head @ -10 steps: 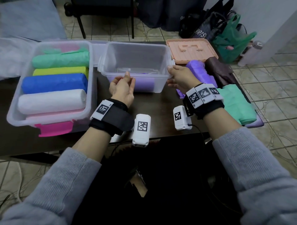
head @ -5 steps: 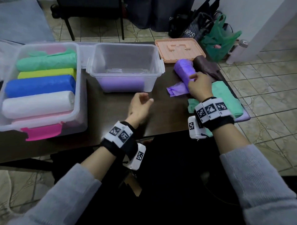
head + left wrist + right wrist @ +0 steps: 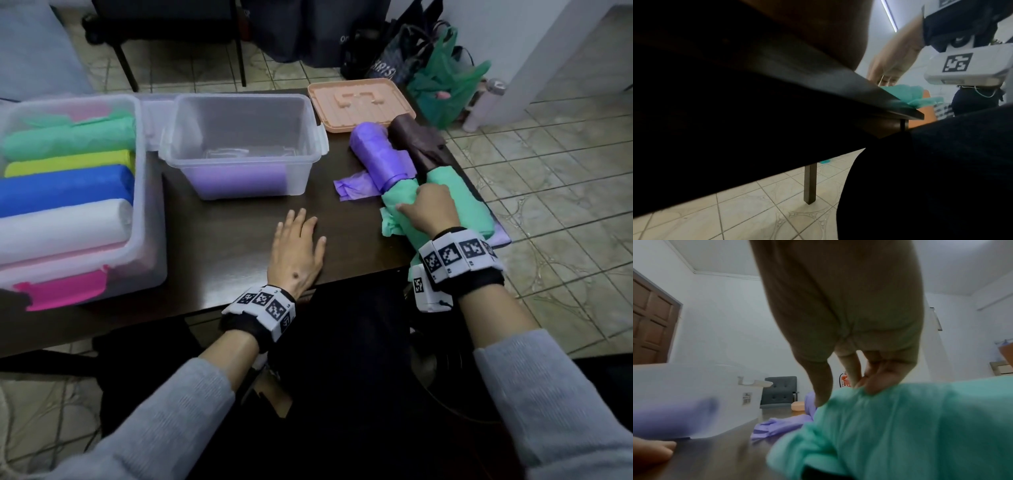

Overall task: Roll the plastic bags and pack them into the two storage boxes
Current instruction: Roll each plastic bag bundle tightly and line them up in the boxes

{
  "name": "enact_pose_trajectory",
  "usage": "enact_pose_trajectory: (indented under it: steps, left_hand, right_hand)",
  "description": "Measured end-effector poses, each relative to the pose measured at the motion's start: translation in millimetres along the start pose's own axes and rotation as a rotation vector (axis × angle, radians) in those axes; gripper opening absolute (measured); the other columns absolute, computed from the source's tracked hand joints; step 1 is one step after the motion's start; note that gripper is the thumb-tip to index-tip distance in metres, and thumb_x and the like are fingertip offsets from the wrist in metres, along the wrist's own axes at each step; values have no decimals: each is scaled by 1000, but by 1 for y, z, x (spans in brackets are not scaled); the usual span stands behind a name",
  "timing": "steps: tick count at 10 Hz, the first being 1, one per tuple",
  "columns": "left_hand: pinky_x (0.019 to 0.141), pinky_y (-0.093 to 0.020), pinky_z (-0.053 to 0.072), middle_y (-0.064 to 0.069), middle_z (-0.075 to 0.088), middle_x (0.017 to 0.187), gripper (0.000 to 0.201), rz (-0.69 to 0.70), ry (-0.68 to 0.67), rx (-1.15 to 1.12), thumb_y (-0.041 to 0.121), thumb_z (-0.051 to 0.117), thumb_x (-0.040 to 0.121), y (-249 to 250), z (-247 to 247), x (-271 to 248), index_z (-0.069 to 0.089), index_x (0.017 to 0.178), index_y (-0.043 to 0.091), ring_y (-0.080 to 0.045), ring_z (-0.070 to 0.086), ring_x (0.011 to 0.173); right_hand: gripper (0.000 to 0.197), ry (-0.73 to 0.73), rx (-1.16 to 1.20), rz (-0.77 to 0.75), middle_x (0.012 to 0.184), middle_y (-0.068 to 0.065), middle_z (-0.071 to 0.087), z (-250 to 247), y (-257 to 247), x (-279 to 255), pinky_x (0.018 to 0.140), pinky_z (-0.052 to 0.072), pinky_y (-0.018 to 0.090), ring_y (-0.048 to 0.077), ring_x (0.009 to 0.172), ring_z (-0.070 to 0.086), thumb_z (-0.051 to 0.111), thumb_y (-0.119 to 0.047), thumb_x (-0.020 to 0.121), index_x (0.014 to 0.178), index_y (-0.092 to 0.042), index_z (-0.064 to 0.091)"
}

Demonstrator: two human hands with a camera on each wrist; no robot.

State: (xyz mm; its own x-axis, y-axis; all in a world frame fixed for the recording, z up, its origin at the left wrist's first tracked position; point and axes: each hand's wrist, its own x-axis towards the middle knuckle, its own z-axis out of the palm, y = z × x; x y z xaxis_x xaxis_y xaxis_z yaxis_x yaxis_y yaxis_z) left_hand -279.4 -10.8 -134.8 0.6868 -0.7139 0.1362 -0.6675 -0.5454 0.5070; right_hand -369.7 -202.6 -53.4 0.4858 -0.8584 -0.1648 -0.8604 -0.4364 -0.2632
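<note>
The right hand (image 3: pixel 427 209) grips the green bag (image 3: pixel 455 202) with curled fingers (image 3: pixel 877 379), right of the small box (image 3: pixel 246 113). The left hand (image 3: pixel 297 251) lies flat, fingers straight, on the desk (image 3: pixel 219 233).

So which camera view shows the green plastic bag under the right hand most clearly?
The head view: it shows the whole green bag on the table with the right hand gripping it. The right wrist view shows it close but blurred and cut off. The left wrist view shows only a small edge.
</note>
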Motion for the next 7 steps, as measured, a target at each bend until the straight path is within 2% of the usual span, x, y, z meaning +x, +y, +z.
enact_pose_trajectory:
  steps: [1,2,3,4,5,6,7]
  left_hand:
    - [117,-32,3,-7,26,155,47,6,19,-1,30,42,99,0,1,-1,40,141,11,-21,14,146]
    - [117,-32,4,-7,27,154,46,3,27,-2,30,42,98,-1,1,-1,40,141,11,-21,15,146]
    - [117,-32,4,-7,27,154,46,2,24,1,30,42,98,0,2,-1,40,141,11,-21,15,146]
    - [117,-32,4,-6,26,155,47,2,13,7,30,41,99,-1,1,-1,39,141,11,-21,14,146]
    - [117,-32,4,-7,26,155,47,0,11,6,30,41,98,-1,1,-1,39,141,12,-20,14,146]
    - [117,-31,3,-6,25,155,47,1,2,17,31,39,99,0,0,-1,38,142,12,-20,13,146]
    - [117,-31,2,-6,25,155,47,1,2,17,31,40,99,0,0,0,39,142,12,-20,13,146]
  right_hand:
    - [31,1,124,-79,108,22,61,-6,-2,-2,87,41,34,37,110,54,53,-23,95,105,4,63]
    - [25,82,163,-75,121,19,60,-6,6,3,99,42,39,35,114,52,53,-13,92,113,-9,66]
    - [17,-24,99,55,103,17,53,-6,14,6,79,42,35,36,105,54,61,-19,84,94,-7,55]
    - [34,-124,63,53,97,15,55,-7,14,5,72,37,33,32,91,53,71,-31,79,92,-3,55]
    - [51,-172,10,36,105,14,60,-2,10,1,83,43,36,33,103,56,74,-39,76,106,-2,57]
    - [75,-195,83,43,125,15,54,7,2,-6,92,41,34,31,115,53,78,-34,72,129,0,42]
    - [72,-214,104,16,123,14,54,11,-3,-11,81,39,29,29,113,54,77,-29,74,129,1,42]
